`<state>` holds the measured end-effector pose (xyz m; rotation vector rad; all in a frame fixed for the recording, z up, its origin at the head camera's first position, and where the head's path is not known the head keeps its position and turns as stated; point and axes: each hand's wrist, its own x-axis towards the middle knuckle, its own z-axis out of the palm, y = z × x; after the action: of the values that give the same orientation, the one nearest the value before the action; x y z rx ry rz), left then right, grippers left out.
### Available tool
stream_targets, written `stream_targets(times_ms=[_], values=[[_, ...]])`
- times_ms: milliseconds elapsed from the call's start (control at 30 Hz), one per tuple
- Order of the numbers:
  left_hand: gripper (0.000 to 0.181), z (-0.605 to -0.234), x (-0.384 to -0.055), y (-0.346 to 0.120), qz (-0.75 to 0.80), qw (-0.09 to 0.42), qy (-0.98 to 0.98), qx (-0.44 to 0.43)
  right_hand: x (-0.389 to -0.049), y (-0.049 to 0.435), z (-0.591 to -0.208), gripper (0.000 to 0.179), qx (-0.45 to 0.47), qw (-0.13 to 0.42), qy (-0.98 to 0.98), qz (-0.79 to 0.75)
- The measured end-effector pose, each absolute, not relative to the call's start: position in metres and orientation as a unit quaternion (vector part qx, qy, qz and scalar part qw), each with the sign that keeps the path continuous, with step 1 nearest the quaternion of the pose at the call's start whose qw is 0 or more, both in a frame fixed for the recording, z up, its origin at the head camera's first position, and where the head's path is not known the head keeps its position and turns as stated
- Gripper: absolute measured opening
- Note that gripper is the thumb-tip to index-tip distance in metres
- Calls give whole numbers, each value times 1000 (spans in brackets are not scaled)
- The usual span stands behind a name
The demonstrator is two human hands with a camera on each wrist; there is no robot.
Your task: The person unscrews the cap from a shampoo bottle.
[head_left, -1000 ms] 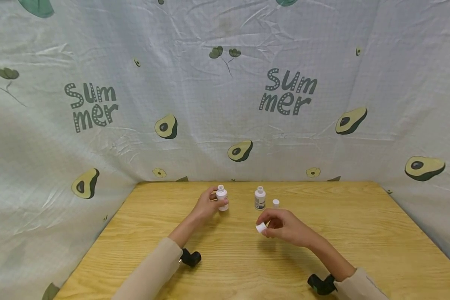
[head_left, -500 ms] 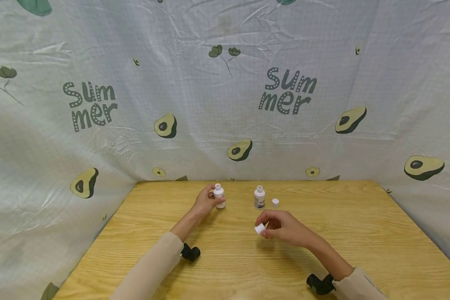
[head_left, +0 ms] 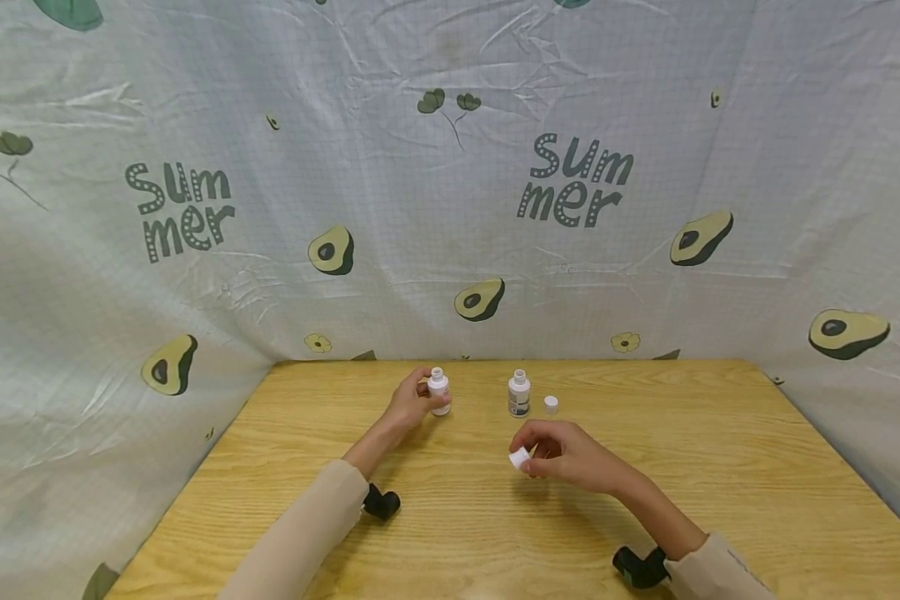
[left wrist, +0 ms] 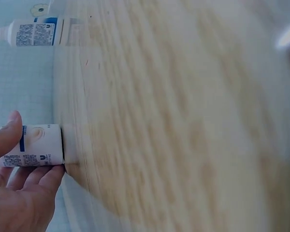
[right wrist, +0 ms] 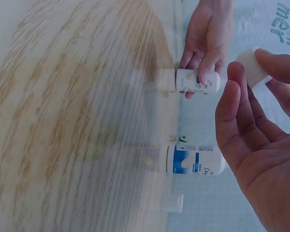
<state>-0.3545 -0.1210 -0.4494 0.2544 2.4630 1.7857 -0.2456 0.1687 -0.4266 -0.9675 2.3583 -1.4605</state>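
My left hand (head_left: 411, 403) grips a small white bottle (head_left: 438, 385) round its body. The bottle stands upright with its threaded neck bare, its base right at the tabletop in the left wrist view (left wrist: 43, 145). Held up over the table, my right hand (head_left: 566, 454) pinches a white screw cap (head_left: 520, 457) between thumb and fingers, and the right wrist view shows that cap (right wrist: 252, 67) tilted. A second white bottle (head_left: 519, 395), with a blue and grey label and no cap on its neck, stands between the hands, farther back.
Another white cap (head_left: 551, 404) lies on the wooden table (head_left: 450, 533), just right of the second bottle. A printed cloth (head_left: 390, 183) hangs behind the table and along both sides. Black wrist cameras (head_left: 640, 568) sit below each forearm.
My left hand has shifted the bottle slightly left, then kept it nearly still. The right hand holds the cap in almost the same place.
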Motion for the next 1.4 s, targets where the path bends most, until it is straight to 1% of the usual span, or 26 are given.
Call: stream_targets(times_ms=[167,467,667,767,867,1100,1267,1400], values=[[32,-452,-356,-122,579,45,809,92,-247,168,-428,21,-327,105,798,-495],[37,-451,-356,-123,562,46,821,85,-247,168,-430,24,-327,108,799,-493],[53,-451,-356,-125,565,53,819,77,-249,168,-432,22,-328,110,802,-487],[62,-449,-354,-128,568,61,817,82,-249,168,-432,25,-323,109,810,-478],[66,-446,-352,-132,575,71,811,82,-250,168,-430,28,-316,94,818,-471],[65,-441,-341,-143,588,78,802,74,-258,161,-425,29,-287,51,838,-461],[67,-437,-332,-148,587,69,805,57,-272,139,-423,31,-221,18,856,-468],[67,-437,-326,-151,584,60,808,48,-284,119,-421,24,-173,-12,873,-455]])
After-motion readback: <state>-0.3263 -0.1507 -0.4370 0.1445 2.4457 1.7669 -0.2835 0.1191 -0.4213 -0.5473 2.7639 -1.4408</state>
